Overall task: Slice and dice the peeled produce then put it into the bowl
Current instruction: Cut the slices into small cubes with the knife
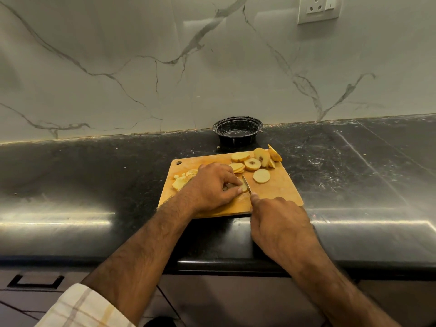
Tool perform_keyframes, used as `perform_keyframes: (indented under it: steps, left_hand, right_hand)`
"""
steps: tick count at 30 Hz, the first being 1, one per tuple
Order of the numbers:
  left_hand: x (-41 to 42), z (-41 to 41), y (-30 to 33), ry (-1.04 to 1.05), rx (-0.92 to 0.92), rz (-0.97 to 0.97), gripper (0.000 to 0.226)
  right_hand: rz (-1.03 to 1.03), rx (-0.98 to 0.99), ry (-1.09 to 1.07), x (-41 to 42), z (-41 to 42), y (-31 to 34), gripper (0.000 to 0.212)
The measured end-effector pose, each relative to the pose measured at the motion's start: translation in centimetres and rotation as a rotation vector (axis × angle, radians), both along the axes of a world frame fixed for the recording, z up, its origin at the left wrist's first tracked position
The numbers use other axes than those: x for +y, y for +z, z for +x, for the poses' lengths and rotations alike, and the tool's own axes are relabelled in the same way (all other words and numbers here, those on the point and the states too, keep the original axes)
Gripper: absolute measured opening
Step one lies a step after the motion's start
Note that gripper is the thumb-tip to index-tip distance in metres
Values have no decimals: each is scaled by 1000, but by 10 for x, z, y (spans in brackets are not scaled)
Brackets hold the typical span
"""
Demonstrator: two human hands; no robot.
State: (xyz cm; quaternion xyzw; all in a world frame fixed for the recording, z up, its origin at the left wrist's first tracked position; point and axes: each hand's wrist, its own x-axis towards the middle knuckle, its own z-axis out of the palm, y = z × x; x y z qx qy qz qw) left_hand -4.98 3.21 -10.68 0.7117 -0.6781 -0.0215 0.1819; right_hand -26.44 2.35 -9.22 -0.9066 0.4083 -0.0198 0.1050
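Peeled produce is mostly sliced: a loose cluster of round slices (253,161) sits at the 1 o'clock corner of the wooden cutting board (278,192), one lone round (261,176) just below it, and a small heap of diced pieces (183,179) at the board's 9 o'clock edge. Step in hand looks like dicing one slice (243,187) mid-board. Left hand (213,186) has its grip curled over that slice, fingertips and thumb pinching it down against the board. Right hand (280,223) comes in from 5 o'clock, grip wrapped round the knife (246,184) handle, index finger up near the blade; handle itself is hidden under the hand. Blade sits right beside the left thumb, touching or nearly touching the slice. To do it well, I'd say: tuck the left thumb back behind the knuckles, since it's the closest thing to the edge; keep the tip down and cut parallel strips, then turn the slice and cross-cut. Slice is thin and probably slick, so press flat, don't squeeze. Black bowl (237,129) waits empty at 12 o'clock, just beyond the board on the dark tabletop (94,175), near the marble wall. Nothing in it yet, so plenty left: most rounds are uncut. Sweep dice toward 9 o'clock to keep the cutting zone free.
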Motion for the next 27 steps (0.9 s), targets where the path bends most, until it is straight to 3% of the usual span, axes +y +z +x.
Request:
perform_keyframes:
  steps: [6, 10, 17, 22, 27]
  left_hand:
    - [9, -2, 0, -1, -62, -11, 32]
    - [16, -4, -4, -28, -184, 15, 36]
    - [16, -5, -12, 9, -66, -82, 28]
    - [12, -3, -4, -34, 44, -99, 19]
    - [9, -7, -2, 27, 40, -98, 18]
  right_hand:
    - [33, -80, -21, 9, -14, 7, 41]
    - [32, -79, -32, 14, -17, 11, 52]
    - [43, -18, -35, 18, -3, 1, 54]
    - [13, -31, -33, 12, 13, 4, 39]
    - [35, -27, -29, 12, 10, 5, 32]
